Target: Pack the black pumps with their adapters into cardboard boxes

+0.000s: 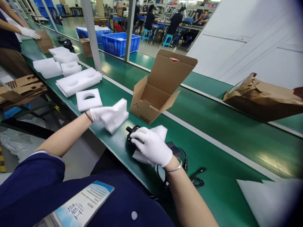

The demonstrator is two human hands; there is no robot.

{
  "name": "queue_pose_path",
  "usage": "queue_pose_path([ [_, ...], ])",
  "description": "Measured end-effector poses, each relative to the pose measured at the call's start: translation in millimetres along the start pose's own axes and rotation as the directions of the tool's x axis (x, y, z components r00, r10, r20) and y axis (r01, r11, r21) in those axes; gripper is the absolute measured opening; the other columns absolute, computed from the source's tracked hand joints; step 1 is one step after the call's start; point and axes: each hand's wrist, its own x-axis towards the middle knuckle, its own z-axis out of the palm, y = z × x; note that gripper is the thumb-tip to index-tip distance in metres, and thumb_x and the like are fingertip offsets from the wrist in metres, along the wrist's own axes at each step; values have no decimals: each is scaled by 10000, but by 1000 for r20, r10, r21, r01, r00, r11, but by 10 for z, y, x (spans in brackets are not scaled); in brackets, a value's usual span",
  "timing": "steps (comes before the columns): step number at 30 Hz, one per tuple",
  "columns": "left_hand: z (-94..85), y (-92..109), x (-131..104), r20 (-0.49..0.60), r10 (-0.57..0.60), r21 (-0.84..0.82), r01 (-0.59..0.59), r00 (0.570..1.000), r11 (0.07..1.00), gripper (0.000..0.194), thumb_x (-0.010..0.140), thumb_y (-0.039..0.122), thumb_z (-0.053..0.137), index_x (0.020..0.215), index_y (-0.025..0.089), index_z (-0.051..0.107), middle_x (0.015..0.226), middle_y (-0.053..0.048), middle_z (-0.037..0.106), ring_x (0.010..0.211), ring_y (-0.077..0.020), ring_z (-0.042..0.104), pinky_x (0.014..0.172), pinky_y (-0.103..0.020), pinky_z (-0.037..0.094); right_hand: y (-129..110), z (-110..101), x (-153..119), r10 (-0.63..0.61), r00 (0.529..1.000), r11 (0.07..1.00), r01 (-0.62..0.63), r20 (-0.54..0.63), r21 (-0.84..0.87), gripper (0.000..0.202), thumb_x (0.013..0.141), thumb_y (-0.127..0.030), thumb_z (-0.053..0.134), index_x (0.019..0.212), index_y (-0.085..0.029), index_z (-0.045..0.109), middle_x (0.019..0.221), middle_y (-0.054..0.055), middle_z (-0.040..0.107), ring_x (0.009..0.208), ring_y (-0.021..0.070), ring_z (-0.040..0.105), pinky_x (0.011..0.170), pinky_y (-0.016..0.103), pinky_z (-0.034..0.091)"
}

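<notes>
My left hand [101, 114], in a white glove, is closed on a white foam insert [118, 115] and holds it over the near edge of the green work surface. To its right, my gloved right hand [151, 146] grips a black device [132, 130] with a short knob-like part sticking out. Another white foam piece [161, 131] shows behind and under the right hand, partly hidden by it. An open cardboard box [148, 108] stands just beyond both hands, its lid raised. A black power adapter with a cable [183, 156] lies beside my right wrist.
More foam pieces [79, 81] lie along the surface to the left. White sheets [267, 195] are at the lower right, and a brown paper bundle [262, 97] lies beyond. Metal posts [91, 34] rise behind the box. At far left are a co-worker's gloved hands [29, 32].
</notes>
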Motion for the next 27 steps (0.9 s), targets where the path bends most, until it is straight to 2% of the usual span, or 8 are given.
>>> queue_pose_path([
  [4, 396, -503, -291, 293, -159, -205, 224, 943, 953, 425, 830, 487, 667, 1116, 178, 720, 1086, -116, 742, 982, -266, 714, 976, -391, 544, -67, 0, 190, 27, 984, 990, -3, 174, -138, 144, 932, -195, 567, 938, -208, 710, 937, 69, 663, 857, 201, 621, 766, 318, 486],
  [11, 491, -480, -157, 303, -107, -174, 165, 947, 971, 482, 740, 491, 765, 1132, 217, 712, 1191, -91, 711, 1238, -343, 586, 1064, -441, 477, -74, 49, 363, 255, 939, 956, -211, 230, -203, 126, 890, -307, 593, 954, -199, 597, 821, 45, 636, 627, 193, 564, 543, 296, 368],
  [16, 631, -527, -61, 401, -175, -92, 230, 899, 969, 639, 791, 617, 670, 1256, 181, 615, 1255, -133, 670, 1200, -339, 607, 1044, -472, 482, -21, 53, 203, 57, 940, 997, -37, 337, -65, 121, 884, -228, 604, 779, -194, 555, 720, 5, 604, 611, 141, 524, 575, 261, 360],
  [19, 749, -617, -71, 368, -144, 48, 136, 919, 990, 720, 883, 738, 424, 1302, 169, 561, 1225, -133, 680, 1157, -318, 633, 1013, -459, 509, -50, 43, 171, 1, 933, 1000, 8, 359, -25, 153, 879, -206, 629, 745, -182, 559, 690, 2, 599, 605, 131, 522, 587, 251, 374],
  [21, 757, -620, -107, 323, -92, 133, 51, 942, 990, 797, 900, 787, 223, 1273, 172, 568, 1212, -118, 685, 1181, -304, 618, 1036, -431, 498, -65, -53, 105, 2, 972, 1000, 5, 234, -31, 175, 875, -238, 656, 732, -185, 570, 693, 6, 607, 632, 145, 549, 616, 260, 410],
  [24, 678, -455, -237, 154, 35, 418, -97, 987, 903, 764, 878, 800, 298, 1202, 181, 607, 1225, -104, 670, 1240, -318, 560, 1115, -444, 415, -8, -338, -294, 85, 972, 996, -89, -220, -7, 192, 922, -346, 621, 800, -198, 615, 851, 47, 665, 823, 188, 623, 777, 308, 486],
  [26, 679, -251, -347, 1, 299, 734, -204, 954, 647, 698, 863, 753, 436, 1212, 172, 603, 1269, -118, 630, 1268, -343, 513, 1133, -489, 364, 54, -475, -780, 245, 881, 963, -269, -406, -2, 252, 960, -400, 553, 821, -205, 630, 921, 69, 673, 893, 203, 634, 836, 345, 502],
  [27, 727, -143, -397, 24, 430, 854, -242, 903, 461, 662, 872, 715, 464, 1228, 172, 593, 1285, -124, 612, 1267, -347, 504, 1119, -502, 365, 71, -482, -1050, 318, 879, 937, -348, -357, -22, 286, 960, -429, 542, 811, -205, 638, 919, 76, 673, 891, 211, 638, 834, 361, 511],
])
